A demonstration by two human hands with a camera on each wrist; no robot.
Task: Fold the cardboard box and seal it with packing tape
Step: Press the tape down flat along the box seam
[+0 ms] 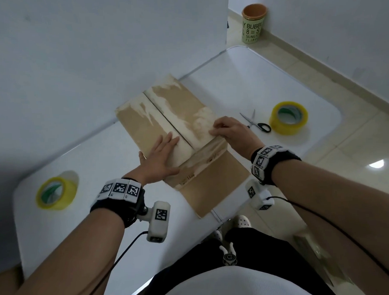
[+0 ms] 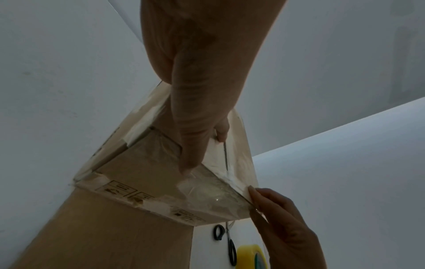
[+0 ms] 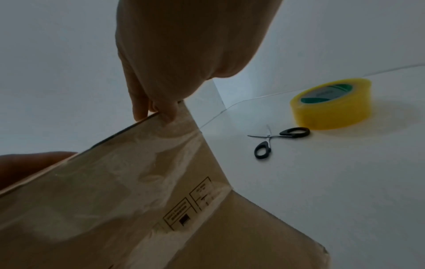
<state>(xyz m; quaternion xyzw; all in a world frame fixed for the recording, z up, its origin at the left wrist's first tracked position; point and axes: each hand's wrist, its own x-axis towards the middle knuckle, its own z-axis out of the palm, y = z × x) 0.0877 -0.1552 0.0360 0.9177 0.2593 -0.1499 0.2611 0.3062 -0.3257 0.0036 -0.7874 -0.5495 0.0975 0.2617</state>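
1. Hands first: the left hand lies flat with fingers spread, pressing the top flaps of the brown cardboard box near the centre seam. The right hand has its fingertips curled over the near right corner of the top, pinching the flap edge there.
2. The box sits on the white table, pushed close to the white wall panel, with one long flap lying open toward the person.
3. Old clear tape residue covers much of the top and front, so I judge fresh tape may grip poorly or wrinkle over those patches.
4. If either hand lifts, the two flaps could spring apart along the dark seam, since nothing visible holds them yet.
5. Both hands are occupied, and each yellow roll of packing tape, one on the right and one on the left, lies well apart from the box; reaching for one means freeing a flap.
6. The small black-handled scissors lie just beside the right wrist, blades open; a careless sweep could knock them.
7. Room is open on the right and left of the box; the near flap reaches the table's front edge.
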